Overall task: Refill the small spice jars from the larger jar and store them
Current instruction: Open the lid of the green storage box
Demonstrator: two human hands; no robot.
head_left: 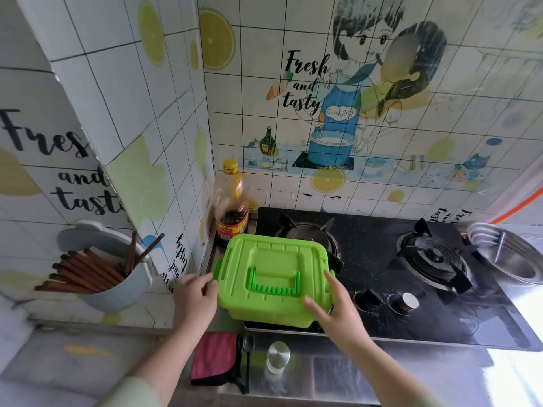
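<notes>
A bright green plastic storage box [273, 277] with a latched lid and a fold-down handle sits on the left end of the black gas stove [382, 289]. My left hand [194, 298] touches the box's left side at the latch, fingers lightly bent. My right hand [335, 309] lies on the lid's right front corner with fingers straight and spread, thumb on the lid. A small glass spice jar [277, 359] with a metal lid stands on the steel counter below the box. What the box holds is hidden.
A pink folded cloth [216, 358] and a black spoon [248, 351] lie beside the jar. A soy sauce bottle [230, 207] stands in the corner behind the box. A wall holder of chopsticks [97, 271] hangs left. A steel bowl [505, 254] sits right.
</notes>
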